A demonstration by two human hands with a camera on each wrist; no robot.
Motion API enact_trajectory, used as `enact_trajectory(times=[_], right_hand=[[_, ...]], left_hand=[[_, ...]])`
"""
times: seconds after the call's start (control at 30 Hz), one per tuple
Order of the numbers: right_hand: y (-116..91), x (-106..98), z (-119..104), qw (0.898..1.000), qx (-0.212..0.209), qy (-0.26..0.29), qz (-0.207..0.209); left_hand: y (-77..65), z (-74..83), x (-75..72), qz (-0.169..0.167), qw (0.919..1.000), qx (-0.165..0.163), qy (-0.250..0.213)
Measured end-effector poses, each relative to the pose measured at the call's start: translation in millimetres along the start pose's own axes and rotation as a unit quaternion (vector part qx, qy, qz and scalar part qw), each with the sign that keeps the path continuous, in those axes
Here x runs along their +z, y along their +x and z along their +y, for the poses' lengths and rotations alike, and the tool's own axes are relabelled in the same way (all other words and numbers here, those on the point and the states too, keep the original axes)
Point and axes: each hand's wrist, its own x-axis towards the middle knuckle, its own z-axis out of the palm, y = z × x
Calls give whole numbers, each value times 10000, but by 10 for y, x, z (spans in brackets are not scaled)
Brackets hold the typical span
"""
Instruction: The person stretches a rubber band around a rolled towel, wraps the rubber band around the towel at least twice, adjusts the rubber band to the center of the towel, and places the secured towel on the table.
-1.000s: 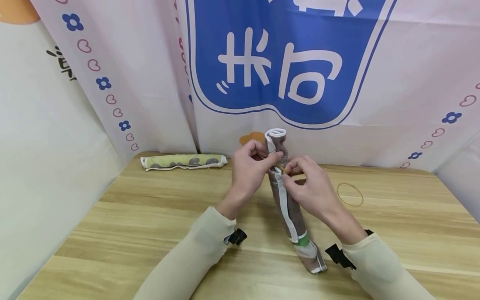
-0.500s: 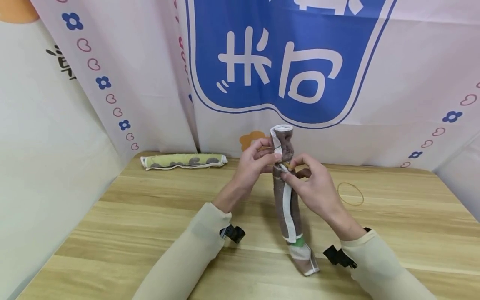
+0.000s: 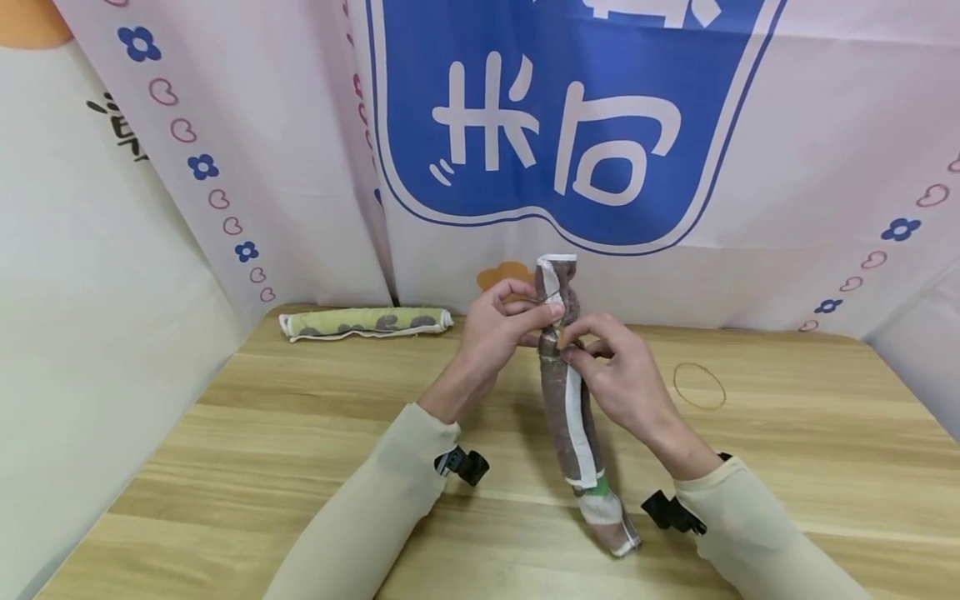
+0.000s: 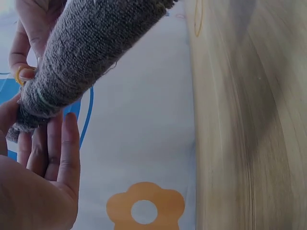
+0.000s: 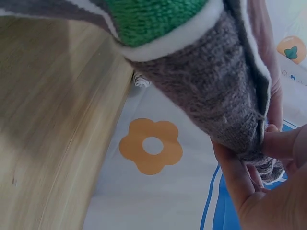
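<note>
Left hand [image 3: 491,329]: gripping the brown rolled towel [image 3: 557,408] near its far end, with the thumb on the front and fingers reaching behind.
Right hand [image 3: 626,375]: pinching a yellow band [image 4: 18,75] between thumb and forefinger, right up against the towel, just beside the left thumb and slightly nearer the person.
Brown rolled towel: held between both hands; far end rising past the left fingertips, longer part running back between the wrists and leaning toward the right one; hard to tell whether touching the wood at the near end.
Towel trim: white, running lengthwise below the right fingertips, down to a green patch [image 5: 153,21] well below both hands.
Loose band [image 3: 724,390]: lying as an open loop to the right of the right hand, apart from it.
Green rolled towel [image 3: 367,321]: lying crosswise to the left of the left hand, dark-patterned and white-edged.
Wooden table [image 3: 300,433]: spread beneath both hands.
Printed backdrop [image 3: 457,242]: hanging beyond both hands, with a blue panel [image 3: 525,192] above them and an orange flower [image 3: 504,273] just behind the left fingers.
</note>
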Motion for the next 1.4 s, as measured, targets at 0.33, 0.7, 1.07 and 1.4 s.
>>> enact_trajectory(times=[0.33, 0.7, 1.07, 1.4], right_hand=[[14, 16, 46, 9983, -532, -245, -20], [32, -28, 3, 9973, -74, -685, -245], [-3, 17, -127, 9867, 270, -1599, -41], [17, -76, -57, 9965, 680, -463, -128]], left_hand=[[-20, 5, 53, 245, 9997, 27, -71], [-28, 14, 60, 683, 9957, 549, 306], [-71, 15, 130, 767, 9835, 1161, 1156], [21, -43, -11, -522, 9977, 439, -34]])
